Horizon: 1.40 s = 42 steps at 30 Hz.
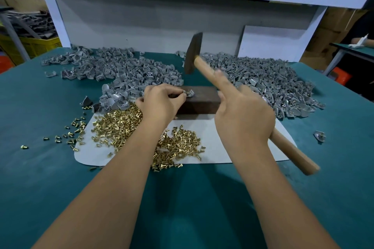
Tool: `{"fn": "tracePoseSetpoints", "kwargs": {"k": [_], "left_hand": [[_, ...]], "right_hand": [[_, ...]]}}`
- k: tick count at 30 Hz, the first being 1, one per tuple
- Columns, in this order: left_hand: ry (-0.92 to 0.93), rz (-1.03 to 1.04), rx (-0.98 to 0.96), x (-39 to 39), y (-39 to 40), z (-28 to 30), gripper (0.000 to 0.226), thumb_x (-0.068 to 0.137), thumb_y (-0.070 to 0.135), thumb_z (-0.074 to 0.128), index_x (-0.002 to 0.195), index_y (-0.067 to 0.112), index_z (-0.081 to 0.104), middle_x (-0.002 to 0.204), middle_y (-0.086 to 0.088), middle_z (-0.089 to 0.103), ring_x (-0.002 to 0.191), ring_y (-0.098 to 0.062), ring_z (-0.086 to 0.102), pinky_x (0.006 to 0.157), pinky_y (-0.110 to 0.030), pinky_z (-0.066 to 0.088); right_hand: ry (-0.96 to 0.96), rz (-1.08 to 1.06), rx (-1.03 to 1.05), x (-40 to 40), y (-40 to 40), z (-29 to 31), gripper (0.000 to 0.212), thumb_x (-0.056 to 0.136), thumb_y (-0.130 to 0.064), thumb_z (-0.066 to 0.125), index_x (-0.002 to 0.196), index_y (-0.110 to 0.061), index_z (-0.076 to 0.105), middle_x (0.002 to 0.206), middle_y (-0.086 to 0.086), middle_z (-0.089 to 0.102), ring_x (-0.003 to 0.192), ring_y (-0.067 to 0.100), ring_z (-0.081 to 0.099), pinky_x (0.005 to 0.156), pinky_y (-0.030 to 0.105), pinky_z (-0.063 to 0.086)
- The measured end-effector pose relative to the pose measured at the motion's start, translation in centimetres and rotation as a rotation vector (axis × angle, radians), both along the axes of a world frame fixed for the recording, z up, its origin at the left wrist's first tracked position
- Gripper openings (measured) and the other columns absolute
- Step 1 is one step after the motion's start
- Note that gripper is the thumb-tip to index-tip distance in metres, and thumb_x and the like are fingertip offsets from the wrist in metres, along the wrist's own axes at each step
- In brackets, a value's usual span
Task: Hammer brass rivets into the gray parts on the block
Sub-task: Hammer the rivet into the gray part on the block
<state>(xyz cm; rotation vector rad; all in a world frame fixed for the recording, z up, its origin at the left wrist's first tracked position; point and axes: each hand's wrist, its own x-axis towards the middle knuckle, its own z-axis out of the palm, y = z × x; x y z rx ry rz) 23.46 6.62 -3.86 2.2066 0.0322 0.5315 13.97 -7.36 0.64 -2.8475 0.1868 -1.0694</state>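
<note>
part [188,93] on block [199,100] | rivets [121,125] before block | hammer [193,54] above

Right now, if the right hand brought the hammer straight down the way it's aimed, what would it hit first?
Probably the gray part the left hand pinches on the block. The right hand holds the hammer raised above it, though depth is unclear and the fingertips sit close.

Yellow crate [38,45] beside white shelf frame [54,14]
</note>
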Motion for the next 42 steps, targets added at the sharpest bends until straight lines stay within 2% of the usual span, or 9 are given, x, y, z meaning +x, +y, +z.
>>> {"fn": "tracePoseSetpoints", "kwargs": {"k": [3, 7, 12, 18, 22, 27, 34, 39, 42], "left_hand": [[0.046, -0.007, -0.04, -0.12, -0.03, 0.13, 0.002, 0.084, 0.045, 0.071, 0.083, 0.046, 0.071, 0.091, 0.028, 0.058, 0.124, -0.011, 0.034, 0.086, -0.034, 0.012], [0.018, 0.025, 0.034, 0.12, -0.12, 0.14, 0.007, 0.084, 0.046, 0.071, 0.089, 0.042, 0.075, 0.089, 0.029, 0.057, 0.125, -0.012, 0.036, 0.087, -0.036, 0.013], [0.053, 0.016, 0.019, -0.09, -0.14, 0.3, 0.017, 0.084, 0.047, 0.07, 0.07, 0.051, 0.062, 0.082, 0.032, 0.052, 0.126, -0.01, 0.034, 0.093, -0.041, 0.017], [0.035, 0.003, -0.028, -0.25, -0.25, 0.16, 0.013, 0.084, 0.046, 0.071, 0.073, 0.049, 0.065, 0.085, 0.032, 0.055, 0.125, -0.009, 0.033, 0.081, -0.033, 0.007], [-0.004, 0.043, 0.028, 0.12, -0.26, -0.04, 0.005, 0.083, 0.046, 0.072, 0.086, 0.042, 0.074, 0.086, 0.03, 0.055, 0.126, -0.012, 0.037, 0.091, -0.041, 0.016], [0.025, 0.025, -0.027, 0.0, -0.14, -0.12, 0.004, 0.083, 0.047, 0.072, 0.085, 0.044, 0.073, 0.094, 0.028, 0.06, 0.126, -0.008, 0.03, 0.099, -0.043, 0.015], [0.03, 0.032, -0.063, 0.1, -0.33, -0.04, 0.011, 0.081, 0.046, 0.074, 0.073, 0.048, 0.067, 0.074, 0.036, 0.046, 0.117, -0.003, 0.024, 0.088, -0.034, 0.01], [-0.01, 0.053, -0.013, -0.01, -0.48, -0.04, 0.007, 0.082, 0.045, 0.074, 0.079, 0.048, 0.068, 0.079, 0.029, 0.055, 0.124, -0.01, 0.034, 0.096, -0.04, 0.015], [0.0, 0.064, -0.054, -0.06, -0.46, -0.03, 0.005, 0.08, 0.044, 0.076, 0.08, 0.045, 0.071, 0.073, 0.033, 0.047, 0.111, -0.003, 0.025, 0.102, -0.043, 0.018]], "right_hand": [[0.128, -0.025, -0.032, 0.12, 0.0, -0.22, 0.056, 0.093, -0.021, 0.053, 0.14, -0.047, 0.035, 0.077, -0.001, 0.042, 0.063, 0.019, 0.036, 0.047, 0.026, 0.018], [-0.031, -0.023, -0.009, -0.3, 0.37, 0.11, 0.057, 0.081, -0.014, 0.068, 0.132, -0.036, 0.054, 0.068, 0.004, 0.046, 0.057, 0.019, 0.032, 0.049, 0.025, 0.019], [0.093, -0.049, -0.094, -0.08, 0.22, -0.57, 0.059, 0.091, -0.019, 0.058, 0.14, -0.043, 0.039, 0.075, 0.0, 0.041, 0.062, 0.019, 0.035, 0.05, 0.028, 0.024], [0.1, -0.042, -0.086, 0.01, 0.05, -0.55, 0.059, 0.093, -0.018, 0.053, 0.143, -0.044, 0.034, 0.078, 0.0, 0.045, 0.065, 0.02, 0.036, 0.05, 0.028, 0.021], [-0.009, -0.059, -0.092, -0.61, 0.44, -0.1, 0.058, 0.083, -0.011, 0.067, 0.134, -0.035, 0.053, 0.07, 0.004, 0.054, 0.056, 0.022, 0.043, 0.051, 0.027, 0.024], [0.107, -0.05, -0.087, 0.07, -0.14, -0.5, 0.058, 0.094, -0.019, 0.051, 0.142, -0.045, 0.032, 0.079, 0.0, 0.046, 0.065, 0.02, 0.035, 0.048, 0.027, 0.015], [0.107, -0.036, -0.107, 0.13, -0.43, -0.75, 0.058, 0.093, -0.02, 0.053, 0.141, -0.045, 0.034, 0.08, 0.0, 0.049, 0.063, 0.019, 0.034, 0.046, 0.026, 0.014], [-0.052, 0.012, -0.011, -0.35, -0.32, -0.48, 0.058, 0.081, -0.01, 0.068, 0.132, -0.033, 0.055, 0.068, 0.006, 0.051, 0.056, 0.02, 0.032, 0.049, 0.026, 0.022], [0.029, 0.026, -0.08, -0.27, -0.5, -0.76, 0.057, 0.087, -0.016, 0.061, 0.137, -0.039, 0.046, 0.078, 0.005, 0.057, 0.061, 0.02, 0.032, 0.05, 0.026, 0.018]]}}
